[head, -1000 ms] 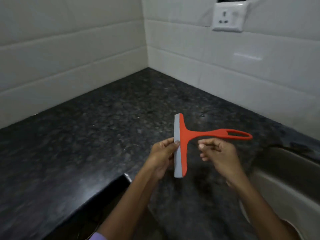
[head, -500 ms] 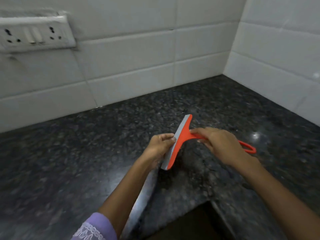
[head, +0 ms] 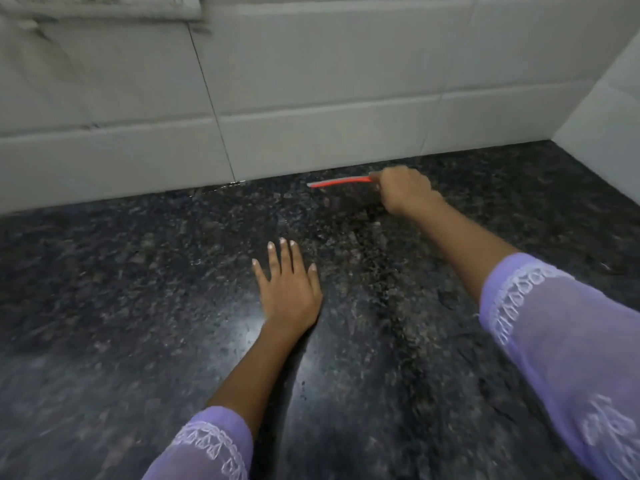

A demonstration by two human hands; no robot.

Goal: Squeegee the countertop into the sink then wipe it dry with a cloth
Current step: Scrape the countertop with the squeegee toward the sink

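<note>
My right hand (head: 403,190) is closed around the handle of the orange squeegee (head: 341,182), reaching far back near the tiled wall. The squeegee's blade edge lies low over the black granite countertop (head: 138,289), seen edge-on and blurred; I cannot tell whether it touches. My left hand (head: 285,292) rests flat on the countertop in the middle, fingers spread, holding nothing. The sink and any cloth are out of view.
White wall tiles (head: 311,98) run along the back of the counter and meet a side wall (head: 609,109) at the right corner. A socket plate (head: 104,8) sits at the top left of the wall. Light glares off the stone near my left wrist.
My left hand let go of the squeegee blade and dropped flat onto the counter. My right hand carried the squeegee back toward the wall. The view has swung left and down.
</note>
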